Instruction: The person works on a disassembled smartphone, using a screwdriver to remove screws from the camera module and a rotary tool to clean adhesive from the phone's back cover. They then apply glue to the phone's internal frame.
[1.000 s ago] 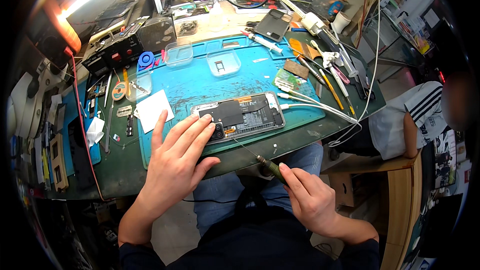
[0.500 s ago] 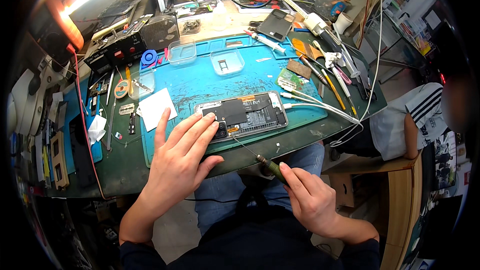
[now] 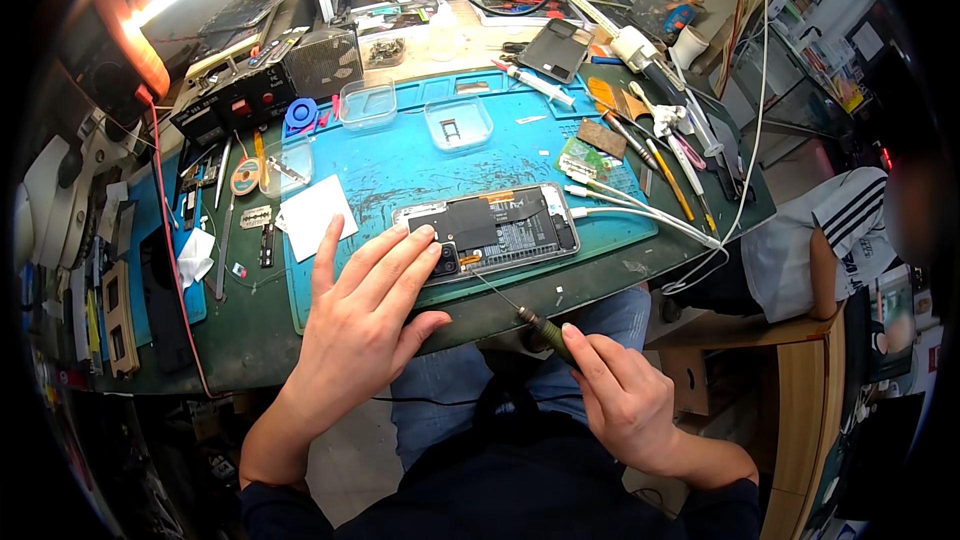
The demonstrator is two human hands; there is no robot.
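Note:
An opened smartphone [image 3: 510, 227] lies on the blue work mat [image 3: 400, 172], its black battery and inner cover bare. My left hand [image 3: 368, 305] rests with stretched fingers over the phone's left end, fingertips touching it beside the camera block [image 3: 447, 260]. In my right hand [image 3: 625, 395] is a thin tool with a dark green handle [image 3: 546, 334]. Its slender metal shaft points up and left, and the tip is at the phone's near edge, close to a small orange flex cable [image 3: 469, 260]. Whether the tip touches the phone I cannot tell.
White cables [image 3: 640, 217] run along the phone's right side. Beyond it sit a clear plastic box [image 3: 458, 125] and a syringe [image 3: 540, 86]. White paper [image 3: 318, 219] lies to the left. Several pens and tools [image 3: 672, 180] crowd the right. Another person [image 3: 815, 240] sits at far right.
The whole view has shifted slightly. Both hands, the phone and the green-handled tool keep nearly the same places relative to each other.

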